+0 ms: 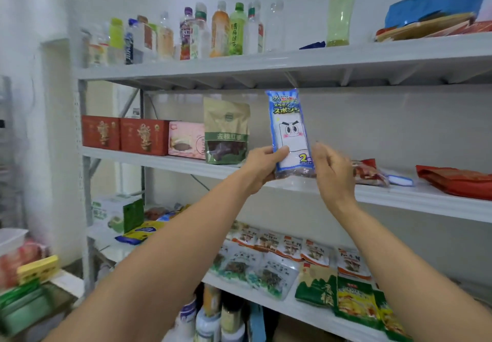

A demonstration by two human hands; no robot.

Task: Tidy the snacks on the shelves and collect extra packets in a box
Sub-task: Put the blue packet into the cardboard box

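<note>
A tall blue and white packet with a cartoon face stands upright at the front of the middle shelf. My left hand grips its lower left edge, thumb across the front. My right hand is at its lower right edge, fingers behind it. To the packet's left stands a green and beige pouch. To its right lie a red snack packet and a flat red bag.
Red boxes and a pink box line the middle shelf's left end. Bottles fill the top shelf. Several small packets cover the lower shelf. A box of packets sits at the lower left.
</note>
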